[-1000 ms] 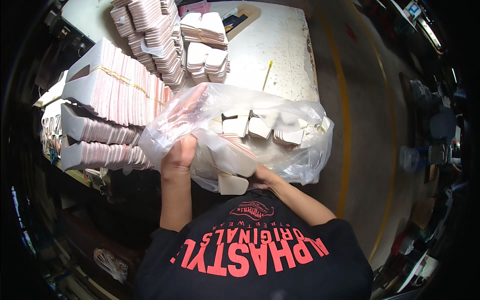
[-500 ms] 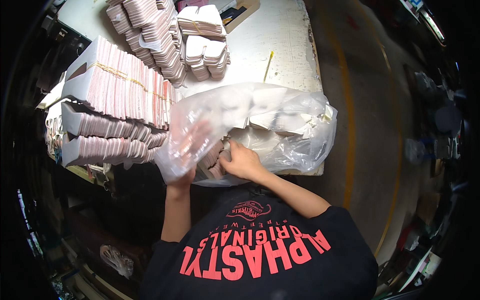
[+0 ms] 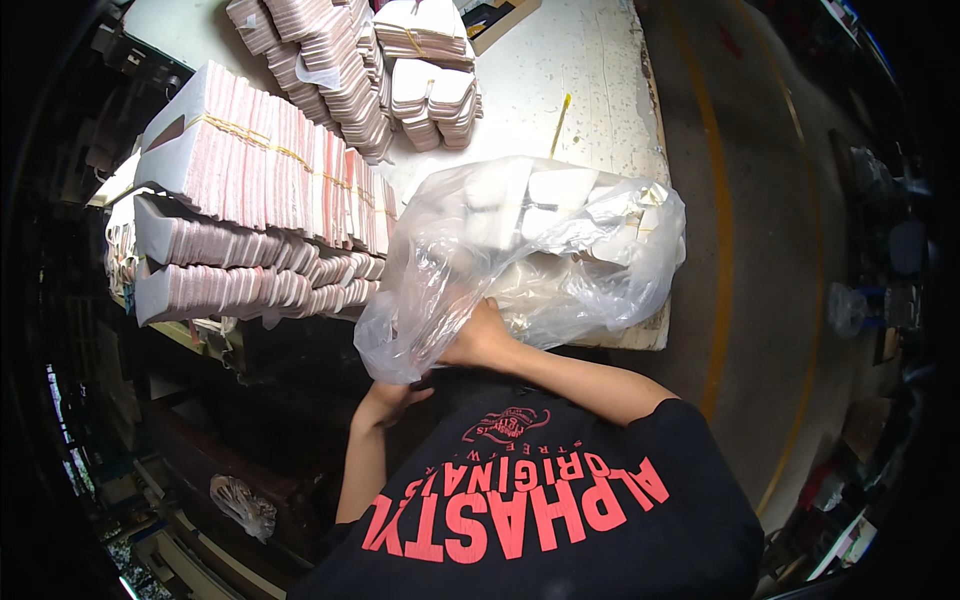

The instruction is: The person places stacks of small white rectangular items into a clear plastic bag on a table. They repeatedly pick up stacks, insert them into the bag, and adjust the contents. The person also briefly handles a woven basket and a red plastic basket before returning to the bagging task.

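Note:
A clear plastic bag point(image 3: 430, 300) lies along the near edge of the table, with white folded pieces point(image 3: 560, 195) inside its far side. My right hand point(image 3: 480, 335) reaches into the bag's near left part; plastic covers its fingers. My left hand point(image 3: 392, 398) is just below the bag's left end, partly under the drooping plastic. One of its digits points right, while the others are hidden, so its grip cannot be made out. Left of the bag, long rows of pink-and-white stacked pieces point(image 3: 270, 170) stand on edge, the farthest one bound with yellow bands.
More pink-and-white stacks point(image 3: 435, 100) stand at the back of the white table point(image 3: 610, 110). A yellow strip point(image 3: 561, 125) lies near them, and an open box point(image 3: 505, 25) sits at the far edge. Yellow lines mark the floor point(image 3: 690, 230) at right.
My left hand has drawn back from under the plastic toward me. My right hand has moved slightly left and under the bag's film. The bag's left end now hangs lower.

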Demonstrator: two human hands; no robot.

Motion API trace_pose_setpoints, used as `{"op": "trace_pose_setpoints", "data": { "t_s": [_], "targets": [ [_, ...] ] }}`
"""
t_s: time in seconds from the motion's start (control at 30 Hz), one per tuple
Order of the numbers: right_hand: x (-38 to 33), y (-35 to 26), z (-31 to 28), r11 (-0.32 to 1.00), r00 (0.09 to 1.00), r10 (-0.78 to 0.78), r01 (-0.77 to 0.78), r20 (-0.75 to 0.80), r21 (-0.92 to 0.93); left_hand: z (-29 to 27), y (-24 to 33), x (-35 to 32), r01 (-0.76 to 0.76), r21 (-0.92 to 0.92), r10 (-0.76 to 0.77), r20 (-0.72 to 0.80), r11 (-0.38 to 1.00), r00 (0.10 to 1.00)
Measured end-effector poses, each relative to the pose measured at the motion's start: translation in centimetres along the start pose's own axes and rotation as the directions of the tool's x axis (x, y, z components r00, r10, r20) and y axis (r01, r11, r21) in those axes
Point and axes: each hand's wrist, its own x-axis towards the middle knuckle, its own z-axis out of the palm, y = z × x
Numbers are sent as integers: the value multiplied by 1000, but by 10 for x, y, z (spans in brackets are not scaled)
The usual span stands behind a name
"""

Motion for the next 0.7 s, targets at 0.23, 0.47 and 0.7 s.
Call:
{"op": "trace_pose_setpoints", "data": {
  "t_s": [0.23, 0.47, 0.7],
  "targets": [
    [12, 32, 21, 504, 984, 77, 99, -159, 858, 27, 21, -11, -254, -65, 246, -109, 965, 963],
    [15, 35, 22, 923, 993, 92, -58, -72, 381, 53, 68, -37, -245, 6, 245, -37, 969, 969],
    [12, 3, -29, 919, 938, -314, 261, -149, -294, -13, 24, -11, -192, -459, 343, 272, 867, 899]
  ]
}}
